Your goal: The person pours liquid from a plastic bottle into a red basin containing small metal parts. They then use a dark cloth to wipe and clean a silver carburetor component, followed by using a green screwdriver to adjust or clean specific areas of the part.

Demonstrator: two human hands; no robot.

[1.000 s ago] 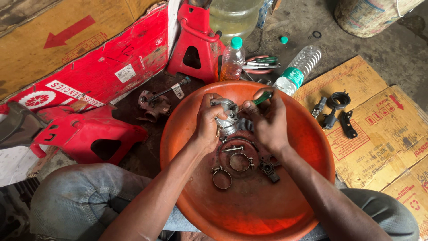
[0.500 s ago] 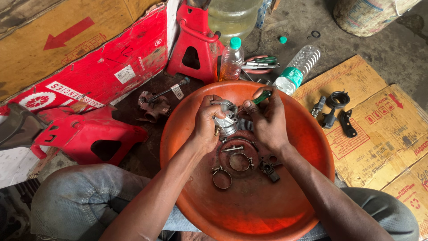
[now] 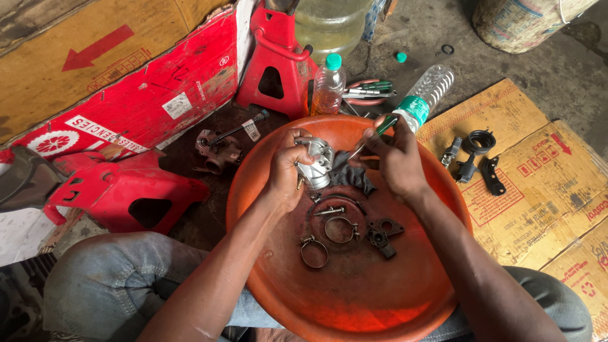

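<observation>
Carburettor sits over the far part of the orange basin, gripped by the left hand with fingers wrapped round its body, steadying it. Right hand pinches a green-handled screwdriver, tip angled at the carburettor. A dark rag lies just beside it. Hose clamps, a bolt and a black flange lie loose in the basin, kept from straying. Bottles and a red jack stand stand beyond the rim.

Red jack stands and plastic bottles sit on the floor beside flattened cardboard.
</observation>
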